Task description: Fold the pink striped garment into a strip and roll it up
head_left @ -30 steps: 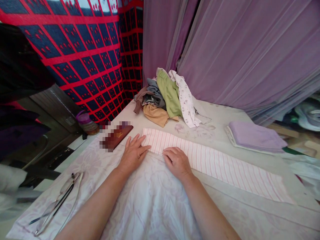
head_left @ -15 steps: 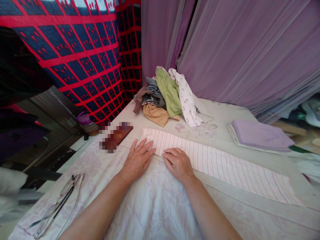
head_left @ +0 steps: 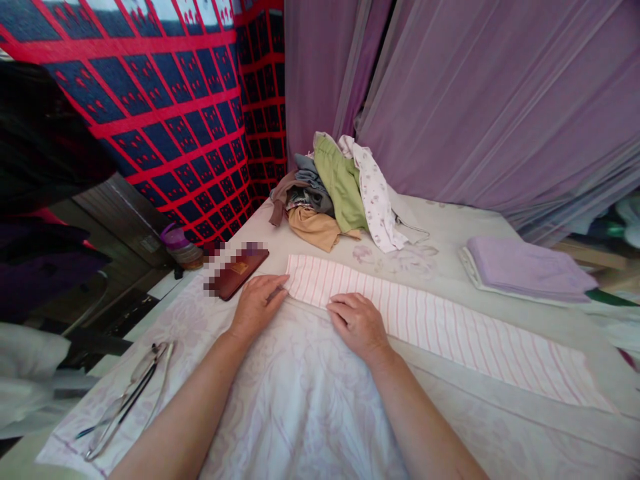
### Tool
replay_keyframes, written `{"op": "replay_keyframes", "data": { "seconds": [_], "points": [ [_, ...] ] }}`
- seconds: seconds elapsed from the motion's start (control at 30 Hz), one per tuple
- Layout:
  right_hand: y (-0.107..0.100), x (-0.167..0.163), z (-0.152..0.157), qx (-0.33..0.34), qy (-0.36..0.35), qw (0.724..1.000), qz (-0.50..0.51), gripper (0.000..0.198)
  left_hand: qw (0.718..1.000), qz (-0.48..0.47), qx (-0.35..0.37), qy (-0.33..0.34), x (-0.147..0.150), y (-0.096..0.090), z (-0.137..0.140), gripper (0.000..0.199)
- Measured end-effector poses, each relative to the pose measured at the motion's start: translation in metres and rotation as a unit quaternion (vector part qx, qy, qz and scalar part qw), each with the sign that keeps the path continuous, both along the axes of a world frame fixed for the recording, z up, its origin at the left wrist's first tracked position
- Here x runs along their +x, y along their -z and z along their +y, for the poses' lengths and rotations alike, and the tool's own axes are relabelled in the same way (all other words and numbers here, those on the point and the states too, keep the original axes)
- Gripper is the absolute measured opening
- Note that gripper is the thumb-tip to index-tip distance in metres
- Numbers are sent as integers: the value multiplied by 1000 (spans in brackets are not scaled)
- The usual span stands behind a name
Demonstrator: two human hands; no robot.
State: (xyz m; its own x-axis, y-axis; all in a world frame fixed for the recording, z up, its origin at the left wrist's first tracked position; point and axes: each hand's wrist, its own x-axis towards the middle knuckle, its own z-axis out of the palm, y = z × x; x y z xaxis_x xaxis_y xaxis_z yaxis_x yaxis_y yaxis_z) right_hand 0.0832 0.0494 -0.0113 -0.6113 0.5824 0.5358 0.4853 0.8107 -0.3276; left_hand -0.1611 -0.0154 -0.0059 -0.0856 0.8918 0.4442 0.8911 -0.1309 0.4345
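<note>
A long folded strip of white cloth with pink stripes lies slantwise across the bed. My left hand is at its left end, fingertips touching the edge, with a gap between thumb and fingers. Bent over the near edge of the cloth, the fingers of my right hand hold it, the thumb close beside them. The underside of that grip is hidden.
Behind the cloth is a heap of clothes. Folded lilac fabric lies at the right. Left are a dark red case, partly pixelated, and eyeglasses near the bed's edge. A purple-lidded jar stands beyond.
My left hand has slid left off the top of the striped cloth to its left end, its fingers drawn closer together. My right hand stays at the near edge. The view shifted slightly.
</note>
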Motion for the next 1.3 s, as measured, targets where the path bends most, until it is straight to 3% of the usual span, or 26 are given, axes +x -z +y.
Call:
{"op": "replay_keyframes", "data": {
  "seconds": [0.23, 0.47, 0.63, 0.77, 0.9, 1.0, 1.17, 1.3],
  "points": [
    [0, 1, 1, -5, -1, 1000, 2, 19, 999, -25, 36, -9, 3, 2, 4, 19],
    [-1, 0, 0, -6, -1, 1000, -10, 19, 998, 16, -21, -64, 6, -2, 4, 21],
    [-1, 1, 0, -6, 3, 1000, -15, 19, 998, 47, -2, -52, 9, -7, 1, 24],
    [-2, 2, 0, -6, 6, 1000, -21, 18, 996, 87, -10, 25, 26, -10, -6, 34],
    [-3, 0, -2, -7, 7, 1000, -20, 17, 978, 120, -101, 140, 53, -5, -12, 42],
    [0, 3, 1, -42, 4, 999, 23, 18, 967, 142, -151, 151, 62, 0, -13, 49],
    [3, 22, 17, -146, 32, 980, 130, 21, 964, 156, -150, 156, 60, 2, -12, 47],
    [-1, 27, 18, -130, 32, 987, 90, 15, 963, 160, -146, 160, 59, 3, -12, 45]
  ]
}}
